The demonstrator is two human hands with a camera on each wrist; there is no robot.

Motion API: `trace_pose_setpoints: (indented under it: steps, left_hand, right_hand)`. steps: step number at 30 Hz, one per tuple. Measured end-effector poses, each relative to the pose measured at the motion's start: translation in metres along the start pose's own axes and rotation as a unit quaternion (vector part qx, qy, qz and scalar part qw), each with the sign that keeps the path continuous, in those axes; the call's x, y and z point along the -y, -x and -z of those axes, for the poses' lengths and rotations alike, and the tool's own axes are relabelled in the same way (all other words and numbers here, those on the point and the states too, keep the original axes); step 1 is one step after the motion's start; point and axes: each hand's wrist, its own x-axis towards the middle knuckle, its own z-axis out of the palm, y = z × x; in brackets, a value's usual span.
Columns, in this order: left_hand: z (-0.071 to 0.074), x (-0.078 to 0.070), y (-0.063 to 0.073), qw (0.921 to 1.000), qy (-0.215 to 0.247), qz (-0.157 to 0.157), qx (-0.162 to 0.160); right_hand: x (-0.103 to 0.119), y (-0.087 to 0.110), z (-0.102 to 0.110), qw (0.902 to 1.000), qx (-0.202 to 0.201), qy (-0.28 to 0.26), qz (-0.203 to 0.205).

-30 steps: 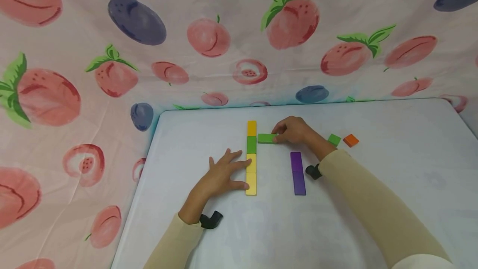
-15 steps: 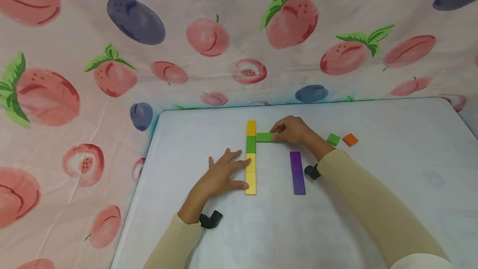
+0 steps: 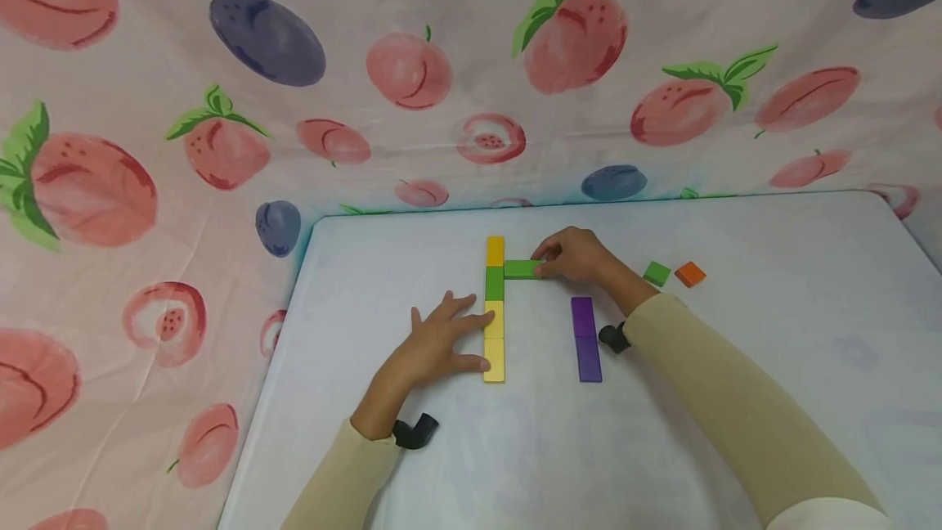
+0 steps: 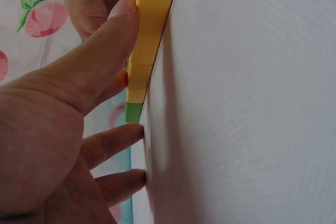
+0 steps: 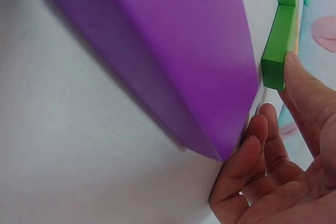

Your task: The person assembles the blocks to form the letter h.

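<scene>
Flat coloured blocks form an upright column on the white table: a deep yellow block (image 3: 495, 251) at the far end, a green block (image 3: 495, 284), then two pale yellow blocks (image 3: 495, 362). My left hand (image 3: 434, 350) lies at the column's left side, fingers spread. Its thumb and a fingertip touch the pale yellow blocks; the left wrist view has the thumb against the near one (image 4: 152, 19). My right hand (image 3: 577, 256) pinches the right end of a long green block (image 3: 520, 270). That block lies sideways, its left end meeting the column beside the green one.
Two purple blocks (image 3: 584, 318) lie end to end in a line right of the column, below my right hand. Beyond my right wrist are a small green block (image 3: 657, 273) and an orange block (image 3: 690, 274). A fruit-print cloth (image 3: 412, 154) borders the table (image 3: 515, 464) behind and left.
My right hand has slid the long green block slightly left, closing the small gap to the column. The left hand keeps its place.
</scene>
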Motion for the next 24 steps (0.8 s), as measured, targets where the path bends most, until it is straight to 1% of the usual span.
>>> trace_pose_setpoints:
  steps: [24]
  left_hand:
    - [-0.0002,-0.0001,-0.0001,1.0,-0.001,0.0,-0.002]
  right_hand:
    - [0.0002,-0.0005,-0.001,1.0,-0.002,0.006,-0.007]
